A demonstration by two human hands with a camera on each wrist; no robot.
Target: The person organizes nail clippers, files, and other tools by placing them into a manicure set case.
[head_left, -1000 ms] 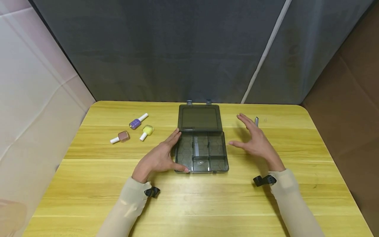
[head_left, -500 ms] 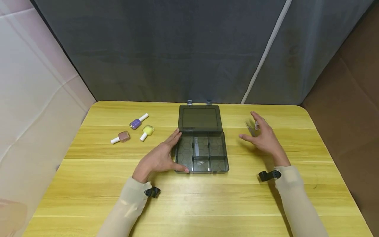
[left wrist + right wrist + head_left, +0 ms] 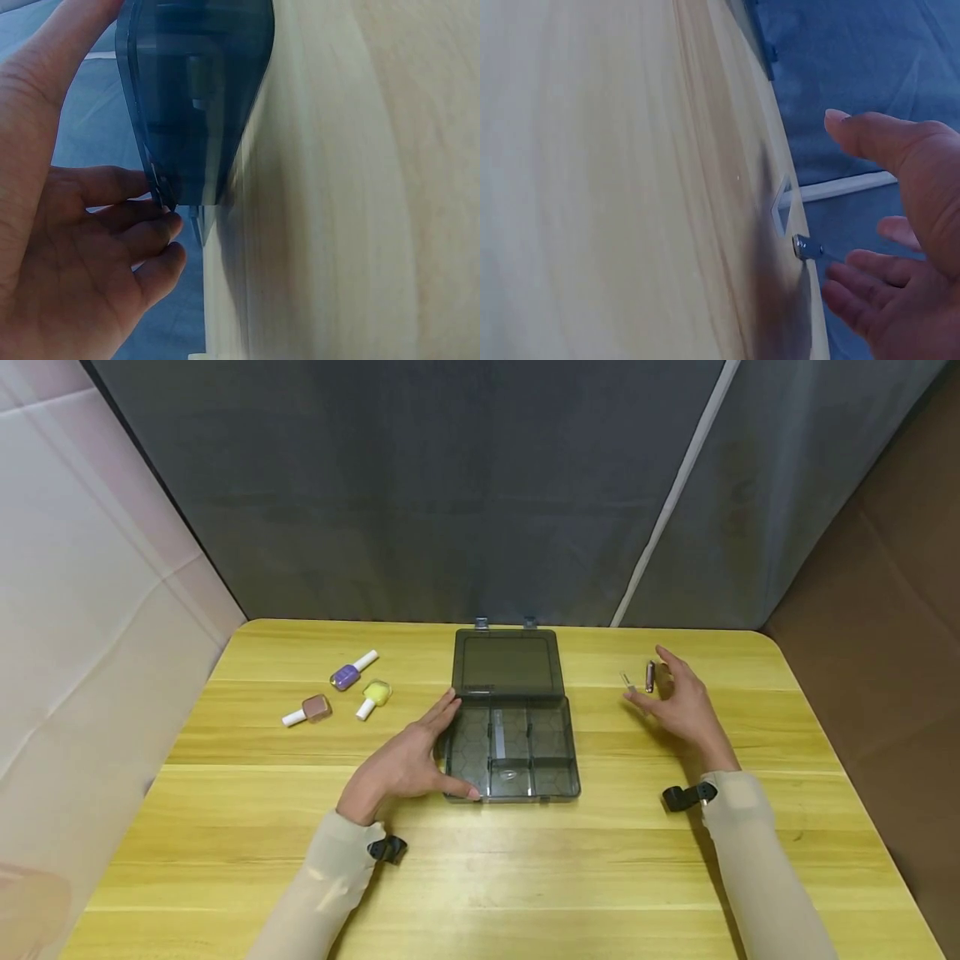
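A dark translucent compartment box lies at mid-table with its lid folded back. My left hand rests along the box's left side, thumb at the front edge and fingers by the rear corner. In the left wrist view, fingertips touch the rim. Over the right part of the table my right hand holds its thumb and fingers apart. Close to it lie a small silver piece, like a nail clipper, and a slim pale V-shaped item, like tweezers, partly hidden by the thumb in the head view.
On the left are a purple nail polish bottle, a yellow one and a pinkish-brown one, all with white caps. A dark grey curtain hangs behind the table.
My right hand has moved to the right, away from the box and up to the silver piece, uncovering the pale item. My left hand and the box have stayed put.
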